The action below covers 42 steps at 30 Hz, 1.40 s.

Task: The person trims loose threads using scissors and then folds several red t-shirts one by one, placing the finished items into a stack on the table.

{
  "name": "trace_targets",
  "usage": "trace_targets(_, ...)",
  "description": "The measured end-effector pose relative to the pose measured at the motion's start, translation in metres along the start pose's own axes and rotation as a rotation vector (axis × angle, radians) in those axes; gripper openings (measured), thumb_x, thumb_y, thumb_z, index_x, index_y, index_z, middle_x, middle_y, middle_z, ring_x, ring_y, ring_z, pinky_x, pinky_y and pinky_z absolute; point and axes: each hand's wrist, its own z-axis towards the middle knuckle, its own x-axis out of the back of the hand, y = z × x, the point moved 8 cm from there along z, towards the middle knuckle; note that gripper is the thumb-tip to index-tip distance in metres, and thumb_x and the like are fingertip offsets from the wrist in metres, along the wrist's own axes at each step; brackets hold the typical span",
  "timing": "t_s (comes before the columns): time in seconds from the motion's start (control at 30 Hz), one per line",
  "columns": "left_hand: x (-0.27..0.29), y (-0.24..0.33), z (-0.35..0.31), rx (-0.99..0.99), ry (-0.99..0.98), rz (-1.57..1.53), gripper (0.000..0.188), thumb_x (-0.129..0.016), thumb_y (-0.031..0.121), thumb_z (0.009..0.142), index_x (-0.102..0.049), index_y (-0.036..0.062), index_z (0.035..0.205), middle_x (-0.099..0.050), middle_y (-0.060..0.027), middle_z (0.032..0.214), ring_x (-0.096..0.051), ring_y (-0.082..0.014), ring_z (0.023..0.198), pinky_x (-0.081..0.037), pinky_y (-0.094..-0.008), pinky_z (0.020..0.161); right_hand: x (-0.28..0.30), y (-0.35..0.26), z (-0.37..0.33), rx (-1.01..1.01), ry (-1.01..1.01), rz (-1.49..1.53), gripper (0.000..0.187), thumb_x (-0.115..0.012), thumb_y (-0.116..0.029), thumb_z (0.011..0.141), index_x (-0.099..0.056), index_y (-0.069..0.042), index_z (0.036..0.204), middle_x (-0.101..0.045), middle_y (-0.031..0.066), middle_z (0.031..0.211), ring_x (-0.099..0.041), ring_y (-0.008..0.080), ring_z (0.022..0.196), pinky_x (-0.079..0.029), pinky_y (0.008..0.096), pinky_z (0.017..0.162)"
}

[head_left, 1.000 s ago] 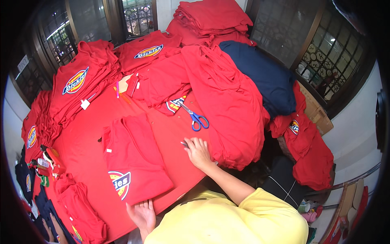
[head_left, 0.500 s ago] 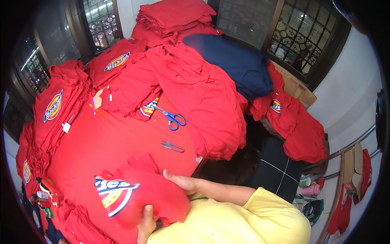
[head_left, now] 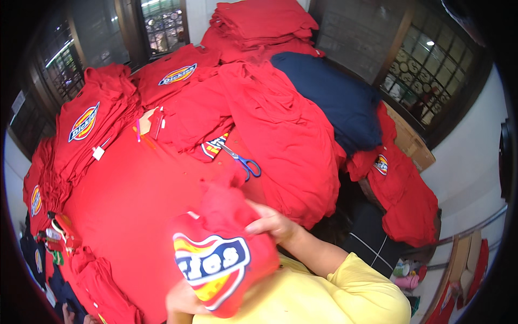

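Note:
A bunched red shirt [head_left: 232,213] with a printed multicoloured logo is held up in front of me, over the near side of the red-covered table [head_left: 135,189]. My right hand [head_left: 272,221] grips its right side, thumb on the cloth. Low on its left, my left hand [head_left: 183,299] holds the shirt from beneath, fingers mostly hidden behind the print. Blue-handled scissors [head_left: 247,166] lie beyond the shirt, blades against a printed patch of red cloth. The small thread snips seen earlier are hidden now.
Red shirts are piled at the left [head_left: 81,124] and back [head_left: 264,24]. A large red heap [head_left: 286,140] and a dark blue pile [head_left: 329,97] stand at right. A white tag [head_left: 98,153] lies on the left pile. Someone else's hand [head_left: 68,314] shows at the lower left.
The shirt has turned and come up, its print now facing me more fully. My right hand has risen and now grips the cloth. The view has shifted, and the snips are covered.

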Motion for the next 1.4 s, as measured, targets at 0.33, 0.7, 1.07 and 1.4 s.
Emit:
trace_targets(0.33,0.062,0.14,0.037,-0.898,0.59,-0.261,0.036,-0.073,0.022,0.084,-0.067,0.0207,0.12,-0.063,-0.0028,0.12,-0.068,-0.0269,0.09,-0.045,-0.0477,0.095,0.058,-0.108,-0.035,0.241,0.137,-0.099,0.083,-0.059,-0.003,0.066,-0.031,0.004,0.143,-0.05,0.0169,0.136,-0.053,0.0274,0.122,-0.041,0.0379,0.105)
trace_targets(0.7,0.026,0.122,0.115,-0.829,0.227,-0.358,0.044,-0.063,0.028,0.092,-0.055,0.0195,0.135,-0.063,-0.012,0.124,-0.07,-0.0316,0.092,-0.043,-0.0452,0.101,0.049,-0.172,0.045,0.08,0.009,-0.435,0.079,-0.062,-0.002,0.073,-0.032,0.003,0.146,-0.049,0.0113,0.139,-0.049,0.0196,0.125,-0.037,0.0315,0.106)
trace_targets(1.07,0.034,-0.231,-0.022,0.255,1.696,-1.15,0.025,-0.052,0.028,0.096,-0.059,0.0041,0.103,-0.061,-0.0077,0.097,-0.06,-0.0198,0.089,-0.05,-0.035,0.083,0.088,0.002,0.11,-0.085,-0.122,-0.719,0.075,-0.065,-0.003,0.085,-0.024,0.001,0.148,-0.038,0.0163,0.147,-0.042,0.021,0.132,-0.035,0.0348,0.108)
trace_targets(1.4,0.07,-0.218,-0.082,0.179,1.59,-1.337,0.041,-0.057,0.037,0.095,-0.059,0.0038,0.119,-0.066,-0.0101,0.106,-0.065,-0.0238,0.092,-0.055,-0.0403,0.08,0.129,0.065,0.074,-0.404,-0.096,-1.034,0.08,-0.07,-0.017,0.086,-0.023,-0.013,0.151,-0.023,0.0258,0.153,-0.018,0.0367,0.145,-0.019,0.0429,0.116)
